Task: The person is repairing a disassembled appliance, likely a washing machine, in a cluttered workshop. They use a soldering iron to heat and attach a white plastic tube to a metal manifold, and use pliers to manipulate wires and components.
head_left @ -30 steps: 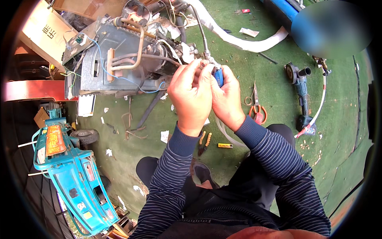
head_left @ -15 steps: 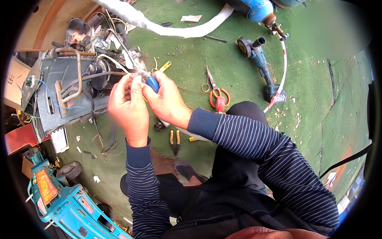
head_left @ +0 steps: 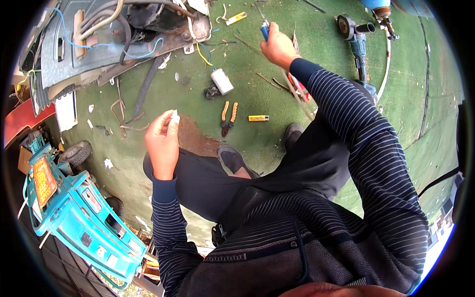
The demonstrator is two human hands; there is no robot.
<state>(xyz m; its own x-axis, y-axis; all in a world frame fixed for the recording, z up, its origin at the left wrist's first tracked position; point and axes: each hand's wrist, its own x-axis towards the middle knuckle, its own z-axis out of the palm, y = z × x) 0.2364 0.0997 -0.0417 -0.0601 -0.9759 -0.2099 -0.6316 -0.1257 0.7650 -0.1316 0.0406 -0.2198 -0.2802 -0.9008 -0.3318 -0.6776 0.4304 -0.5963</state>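
My right hand [head_left: 279,48] is closed around the blue handle of a screwdriver [head_left: 264,32], whose thin metal shaft points toward the far edge. Below that wrist lie scissors with red handles [head_left: 300,90], partly covered by the arm. Well apart, my left hand [head_left: 163,141] hovers beside my knee with thumb and forefinger pinched together. A tiny whitish spot shows at its fingertips; I cannot make out what it is. Between the hands are a white cylinder [head_left: 221,82] with wires, yellow-handled pliers [head_left: 229,119] and a yellow lighter [head_left: 258,118].
A grey metal appliance body [head_left: 59,44] with pipes and a blue wire fills the far left. An angle grinder [head_left: 358,47] lies at the far right near a pale hose [head_left: 385,69]. Another yellow lighter [head_left: 236,19] is farther off. A turquoise cart [head_left: 94,213] stands at the lower left.
My hands were together at the metal piece by the appliance. They have parted: the right moved away rightward with the screwdriver, the left drew back toward my knee. The whole view has shifted.
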